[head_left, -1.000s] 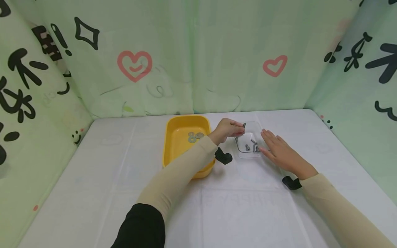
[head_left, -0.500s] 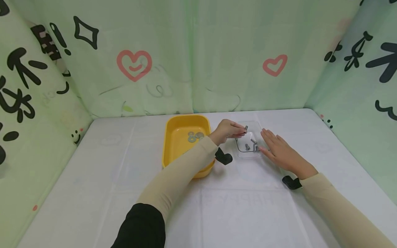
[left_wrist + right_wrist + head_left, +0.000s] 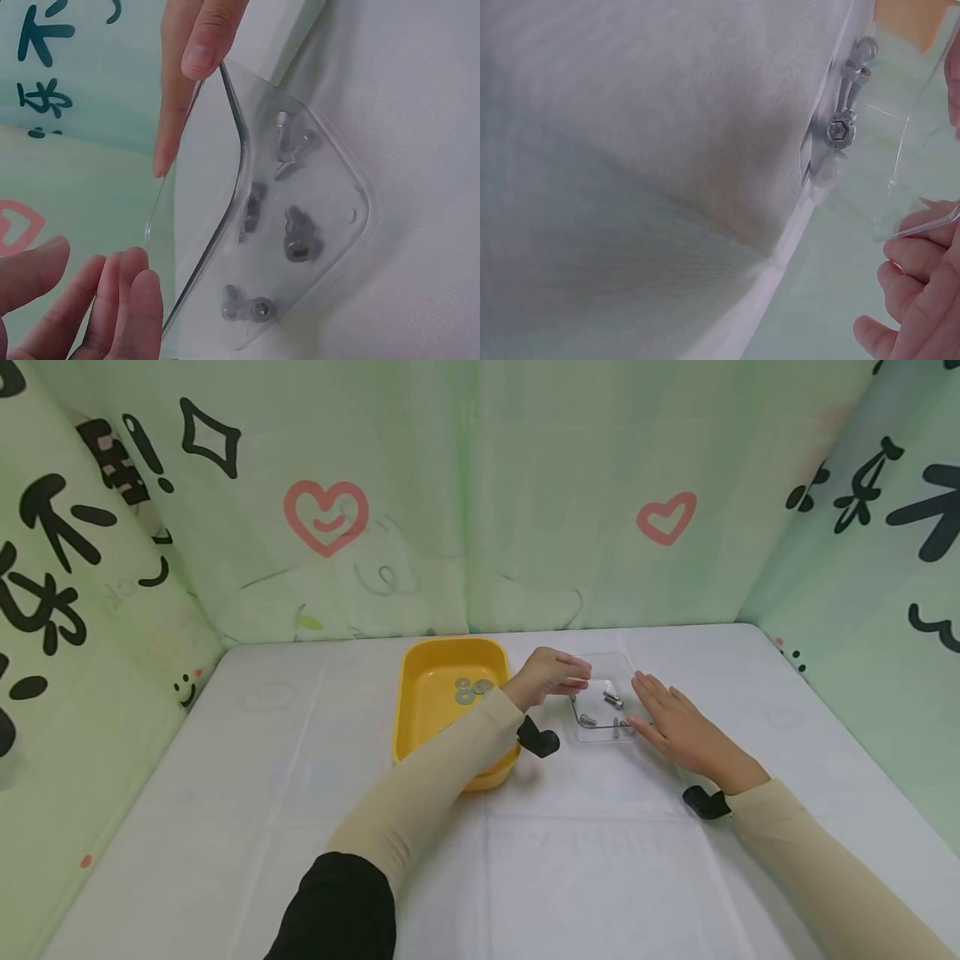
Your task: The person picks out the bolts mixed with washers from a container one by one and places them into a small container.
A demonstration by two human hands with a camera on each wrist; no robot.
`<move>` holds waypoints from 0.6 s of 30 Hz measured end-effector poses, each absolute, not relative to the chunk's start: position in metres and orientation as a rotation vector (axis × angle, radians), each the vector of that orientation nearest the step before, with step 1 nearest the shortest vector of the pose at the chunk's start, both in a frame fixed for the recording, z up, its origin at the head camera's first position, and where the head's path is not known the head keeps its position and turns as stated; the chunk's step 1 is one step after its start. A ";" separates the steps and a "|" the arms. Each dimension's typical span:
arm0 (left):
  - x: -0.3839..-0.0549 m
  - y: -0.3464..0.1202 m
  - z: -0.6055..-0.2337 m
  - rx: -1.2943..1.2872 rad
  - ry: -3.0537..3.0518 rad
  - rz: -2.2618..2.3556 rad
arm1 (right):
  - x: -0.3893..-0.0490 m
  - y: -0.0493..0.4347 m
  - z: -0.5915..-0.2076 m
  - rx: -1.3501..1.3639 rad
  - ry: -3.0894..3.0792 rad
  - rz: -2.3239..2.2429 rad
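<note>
A clear plastic box [image 3: 597, 739] stands on the white table, with several metal socket-head bolts [image 3: 300, 244] lying on its floor. Over the box's left side is my left hand [image 3: 553, 677]; its thumb and fingers are apart, with nothing between them in the left wrist view. My right hand [image 3: 686, 732] rests against the box's right side, fingers straight, and the right wrist view shows its fingers [image 3: 915, 259] at the clear rim. Two bolts [image 3: 612, 700] lie close together near the middle of the box.
Left of the box stands a yellow tray [image 3: 412, 718] with flat metal washers [image 3: 465, 697] in it. My left forearm crosses over the tray and hides part of it. A green patterned curtain [image 3: 465, 527] hangs behind the table's back edge.
A bolt that my left fingers pinched above the box has left them and fallen into it. The bolts inside have shifted. My right hand has stayed in place.
</note>
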State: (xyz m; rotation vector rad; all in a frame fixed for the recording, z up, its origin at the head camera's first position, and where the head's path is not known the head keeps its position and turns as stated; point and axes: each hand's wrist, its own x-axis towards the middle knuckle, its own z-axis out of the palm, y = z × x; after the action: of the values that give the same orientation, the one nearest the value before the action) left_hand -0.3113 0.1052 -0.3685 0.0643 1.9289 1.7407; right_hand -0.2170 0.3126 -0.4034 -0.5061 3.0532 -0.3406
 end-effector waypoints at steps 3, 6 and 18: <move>-0.311 0.101 -0.364 0.085 1.933 1.716 | -0.217 0.312 -0.404 -0.504 3.052 -0.350; -0.312 0.096 -0.360 0.100 1.934 1.708 | -0.217 0.312 -0.403 -0.494 3.046 -0.356; -0.306 0.065 -0.328 0.085 1.894 1.709 | -0.216 0.312 -0.403 -0.497 3.043 -0.341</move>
State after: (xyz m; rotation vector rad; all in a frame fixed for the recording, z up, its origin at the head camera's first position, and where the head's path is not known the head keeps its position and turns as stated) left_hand -0.3061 0.0649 -0.3282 0.0853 1.8943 1.7095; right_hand -0.2160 0.3120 -0.4026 -0.4967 3.0432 -0.3407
